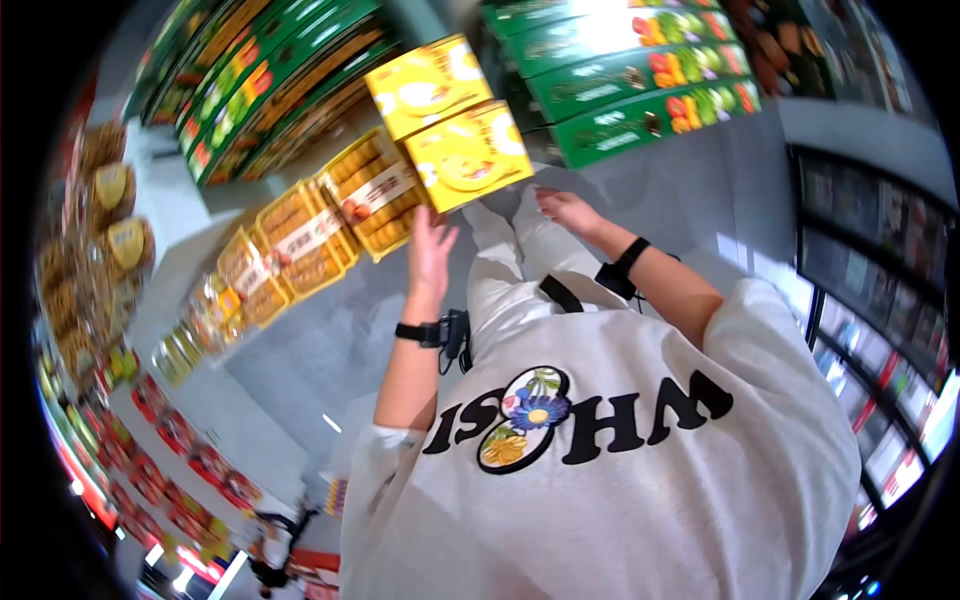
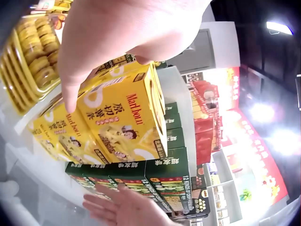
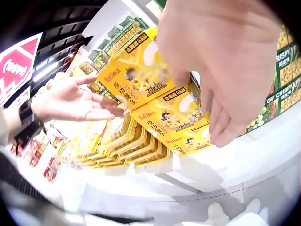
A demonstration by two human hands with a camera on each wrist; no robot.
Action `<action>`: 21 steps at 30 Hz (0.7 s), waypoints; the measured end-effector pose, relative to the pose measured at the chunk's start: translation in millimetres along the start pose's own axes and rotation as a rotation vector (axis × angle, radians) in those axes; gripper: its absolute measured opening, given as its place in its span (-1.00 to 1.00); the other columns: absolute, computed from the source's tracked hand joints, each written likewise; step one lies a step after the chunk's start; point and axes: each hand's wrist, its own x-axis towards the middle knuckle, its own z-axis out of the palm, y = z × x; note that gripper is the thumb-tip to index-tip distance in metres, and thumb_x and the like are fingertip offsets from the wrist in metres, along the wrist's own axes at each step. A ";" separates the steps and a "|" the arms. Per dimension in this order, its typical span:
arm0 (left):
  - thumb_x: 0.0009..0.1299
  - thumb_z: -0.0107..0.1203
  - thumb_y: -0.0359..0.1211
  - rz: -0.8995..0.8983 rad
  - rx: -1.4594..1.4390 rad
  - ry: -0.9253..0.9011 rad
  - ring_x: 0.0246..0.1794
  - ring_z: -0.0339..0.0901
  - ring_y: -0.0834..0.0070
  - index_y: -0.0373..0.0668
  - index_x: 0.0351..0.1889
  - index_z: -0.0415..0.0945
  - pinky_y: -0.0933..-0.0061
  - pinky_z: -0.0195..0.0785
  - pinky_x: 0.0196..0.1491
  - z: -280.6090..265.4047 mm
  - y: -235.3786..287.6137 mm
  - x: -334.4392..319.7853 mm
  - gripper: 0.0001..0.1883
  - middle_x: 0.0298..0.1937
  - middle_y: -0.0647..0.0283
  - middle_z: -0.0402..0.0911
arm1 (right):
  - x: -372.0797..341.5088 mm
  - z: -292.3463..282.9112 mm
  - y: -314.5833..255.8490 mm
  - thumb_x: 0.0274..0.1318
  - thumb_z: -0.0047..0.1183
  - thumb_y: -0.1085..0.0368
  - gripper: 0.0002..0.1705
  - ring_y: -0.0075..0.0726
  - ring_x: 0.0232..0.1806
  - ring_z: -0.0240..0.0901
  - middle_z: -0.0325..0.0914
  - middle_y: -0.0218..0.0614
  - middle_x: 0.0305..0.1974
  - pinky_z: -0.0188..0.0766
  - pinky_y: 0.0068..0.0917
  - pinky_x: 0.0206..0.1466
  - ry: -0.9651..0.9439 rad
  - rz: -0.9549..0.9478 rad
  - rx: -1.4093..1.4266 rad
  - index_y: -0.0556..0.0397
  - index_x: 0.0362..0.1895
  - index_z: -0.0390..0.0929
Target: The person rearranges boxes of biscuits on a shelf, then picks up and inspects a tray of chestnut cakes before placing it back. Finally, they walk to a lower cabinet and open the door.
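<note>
Yellow snack boxes (image 1: 470, 158) stand stacked at the front of the display, with a second pile (image 1: 428, 86) behind them. My left hand (image 1: 430, 262) is at the front left corner of the near pile, fingers extended and palm bare. Beyond the opposite corner, my right hand (image 1: 572, 212) hangs with loosely bent fingers and holds nothing. In the right wrist view, the left palm (image 3: 75, 101) faces up beside the boxes, while the right hand (image 3: 221, 61) overlaps their other side. Yellow trays of round pastries (image 1: 372, 192) sit just left of the boxes.
Green boxes with vegetable pictures (image 1: 650, 120) are stacked to the right, more green boxes (image 1: 265, 85) at the back left. Bottles (image 1: 215, 308) and bagged goods (image 1: 122, 245) line the left side. A black-framed shelf unit (image 1: 870, 240) stands at right. Another person (image 1: 272, 548) is far off.
</note>
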 end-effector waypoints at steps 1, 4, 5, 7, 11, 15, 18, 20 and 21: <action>0.55 -0.18 0.05 0.012 0.025 -0.005 0.40 0.18 0.23 -0.26 0.34 0.19 0.04 0.14 0.37 2.7 6.7 1.0 -0.38 0.34 0.11 0.28 | -10.1 -4.2 8.7 0.26 -0.12 -0.09 -0.34 -0.09 0.29 0.33 0.43 -0.12 0.24 0.27 -0.30 0.28 0.020 -0.033 -0.200 0.15 0.23 0.43; 0.57 -0.20 0.01 -0.003 0.166 -0.078 0.41 0.21 0.30 -0.20 0.38 0.19 0.08 0.16 0.35 6.1 25.4 1.9 -0.42 0.41 0.17 0.26 | -45.5 -17.9 11.6 0.20 -0.10 -0.15 -0.27 0.10 0.31 0.27 0.38 -0.01 0.27 0.19 -0.16 0.35 -0.025 -0.015 -0.566 0.14 0.27 0.40; 0.57 -0.20 0.00 0.016 0.204 -0.087 0.36 0.26 0.32 -0.19 0.36 0.21 0.12 0.20 0.31 10.1 28.4 4.6 -0.43 0.37 0.19 0.30 | -48.1 -23.4 23.7 0.21 -0.11 -0.15 -0.27 0.10 0.31 0.27 0.38 -0.02 0.27 0.19 -0.16 0.36 0.009 -0.035 -0.556 0.13 0.27 0.40; 0.57 -0.19 0.00 0.021 0.295 -0.110 0.24 0.37 0.36 -0.17 0.30 0.26 0.21 0.27 0.21 4.7 30.9 20.7 -0.48 0.28 0.21 0.40 | -51.3 -28.0 60.0 0.22 -0.13 -0.15 -0.27 0.09 0.31 0.28 0.39 -0.04 0.26 0.19 -0.16 0.36 0.065 -0.064 -0.533 0.12 0.28 0.39; 0.56 -0.14 -0.05 -0.037 0.476 -0.112 0.02 0.48 0.40 -0.14 0.20 0.35 0.31 0.35 0.03 19.3 41.8 33.9 -0.57 0.11 0.26 0.52 | -72.3 -31.6 107.7 0.21 -0.09 -0.15 -0.28 0.10 0.29 0.30 0.40 -0.02 0.25 0.24 -0.15 0.33 0.239 -0.045 -0.370 0.11 0.27 0.40; 0.56 -0.16 -0.05 -0.096 0.591 -0.190 0.05 0.49 0.39 -0.17 0.25 0.32 0.35 0.35 0.03 21.2 53.8 38.3 -0.53 0.15 0.25 0.51 | -100.8 -16.4 146.6 0.20 -0.05 -0.13 -0.34 0.11 0.21 0.36 0.47 0.00 0.16 0.29 -0.15 0.26 0.436 0.046 -0.139 0.13 0.16 0.48; 0.56 -0.16 -0.04 -0.139 0.709 -0.220 0.07 0.48 0.40 -0.16 0.26 0.32 0.37 0.34 0.04 25.3 63.8 36.6 -0.52 0.15 0.27 0.51 | -122.1 0.0 159.2 0.21 -0.03 -0.10 -0.40 0.04 0.14 0.43 0.54 -0.05 0.07 0.33 -0.19 0.20 0.527 0.123 -0.040 0.10 0.11 0.53; 0.56 -0.16 -0.03 -0.138 0.799 -0.228 0.07 0.48 0.42 -0.14 0.25 0.33 0.38 0.32 0.05 14.5 73.6 40.5 -0.53 0.15 0.28 0.51 | -124.3 17.6 161.6 0.25 -0.02 -0.04 -0.47 -0.09 0.09 0.48 0.62 -0.17 -0.03 0.36 -0.23 0.16 0.552 0.067 0.202 0.05 0.12 0.53; 0.55 -0.16 -0.02 -0.142 0.841 -0.222 0.08 0.46 0.46 -0.11 0.25 0.34 0.39 0.30 0.07 4.2 76.4 47.9 -0.53 0.13 0.30 0.52 | -125.6 25.5 158.8 0.25 -0.02 -0.01 -0.51 -0.14 0.04 0.50 0.62 -0.19 -0.05 0.38 -0.26 0.13 0.579 0.044 0.186 0.06 0.09 0.55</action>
